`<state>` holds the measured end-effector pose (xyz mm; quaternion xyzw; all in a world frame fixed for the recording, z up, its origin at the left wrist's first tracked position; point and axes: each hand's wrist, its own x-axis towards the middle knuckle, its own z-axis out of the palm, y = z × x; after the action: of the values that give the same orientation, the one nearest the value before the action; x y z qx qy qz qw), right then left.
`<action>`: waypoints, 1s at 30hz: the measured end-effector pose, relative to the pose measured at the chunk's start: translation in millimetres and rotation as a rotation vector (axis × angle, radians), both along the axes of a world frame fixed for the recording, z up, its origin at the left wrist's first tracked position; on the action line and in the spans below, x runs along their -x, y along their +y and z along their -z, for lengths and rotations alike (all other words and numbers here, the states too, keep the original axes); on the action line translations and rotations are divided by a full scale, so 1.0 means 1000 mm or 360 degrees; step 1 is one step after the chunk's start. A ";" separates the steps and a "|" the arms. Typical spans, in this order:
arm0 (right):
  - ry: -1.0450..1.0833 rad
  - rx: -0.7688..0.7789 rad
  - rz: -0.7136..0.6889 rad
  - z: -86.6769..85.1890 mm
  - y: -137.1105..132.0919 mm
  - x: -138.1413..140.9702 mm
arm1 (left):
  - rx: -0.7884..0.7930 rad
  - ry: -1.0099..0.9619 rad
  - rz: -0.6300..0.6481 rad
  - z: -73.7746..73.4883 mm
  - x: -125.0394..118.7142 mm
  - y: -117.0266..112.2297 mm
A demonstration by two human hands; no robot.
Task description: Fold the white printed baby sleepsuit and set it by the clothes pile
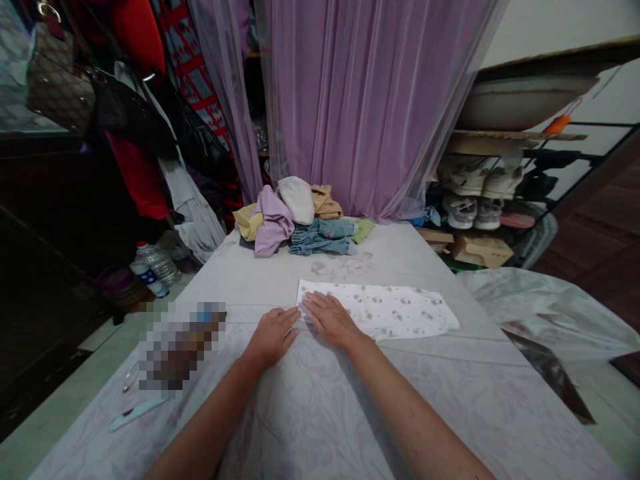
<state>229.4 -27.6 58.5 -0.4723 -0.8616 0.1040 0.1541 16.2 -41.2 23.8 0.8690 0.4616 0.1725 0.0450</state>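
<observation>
My left hand (273,337) lies flat on the pale floral sheet (310,417), its fingertips at the near left corner of a white cloth with pink flecks (383,310). The cloth lies flat and looks folded into a long strip. My right hand (330,320) rests palm down on the left end of that cloth and holds nothing. Farther back on the sheet is a heap of clothes: a lilac garment (273,223), blue denim (320,240), a white knit piece (296,199) and a tan piece (326,203).
A pixelated patch (183,347) hides something on the sheet's left side. Plastic bottles (157,265) stand on the floor to the left. A lilac curtain (365,100) hangs behind the bed. Shoes on a rack (473,200) and a cardboard box (483,250) are at the right.
</observation>
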 end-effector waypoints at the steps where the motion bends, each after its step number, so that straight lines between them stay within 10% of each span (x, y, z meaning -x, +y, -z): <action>1: -0.0049 0.0047 -0.0023 -0.003 0.006 0.004 | 0.0007 0.0009 -0.0019 0.001 -0.001 -0.001; 20: -0.0329 0.0195 0.0194 0.006 0.057 0.028 | 0.0189 -0.0088 -0.0108 -0.009 -0.010 -0.012; 30: -0.0033 -0.0151 0.0485 0.026 0.000 0.018 | 0.0153 -0.0246 -0.0239 0.000 -0.006 -0.009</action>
<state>211.6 -28.1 32.7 -0.5908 -0.7855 0.0337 0.1813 22.6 -49.8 23.5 0.8129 0.5284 0.2195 0.1090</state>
